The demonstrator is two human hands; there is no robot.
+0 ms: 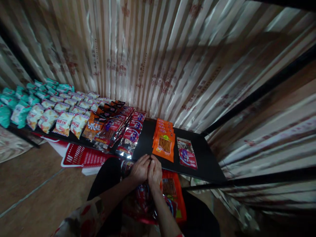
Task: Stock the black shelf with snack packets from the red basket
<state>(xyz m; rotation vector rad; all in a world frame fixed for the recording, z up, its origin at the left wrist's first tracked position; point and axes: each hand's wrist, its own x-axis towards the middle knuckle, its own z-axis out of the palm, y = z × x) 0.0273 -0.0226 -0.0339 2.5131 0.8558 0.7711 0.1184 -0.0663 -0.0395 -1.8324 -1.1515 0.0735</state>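
My left hand (140,169) and my right hand (155,171) meet at the front edge of the black shelf (145,140), fingers curled and thumbs side by side. What they hold, if anything, is hidden. Below them, between my knees, lie red snack packets (143,197) and a large orange packet (180,197). Just beyond my hands a stack of orange snack packets (164,144) lies on the shelf. To its right is a single red snack packet (187,154). An overlapping row of red and silver packets (129,138) lies to the left.
Farther left on the shelf stand orange-and-black packets (92,126), rows of white snack bags (63,123) and teal bags (21,113). A red basket (84,156) sits beneath the shelf. Pleated curtain (148,65) hangs behind, with a dark metal post (259,93) at the right.
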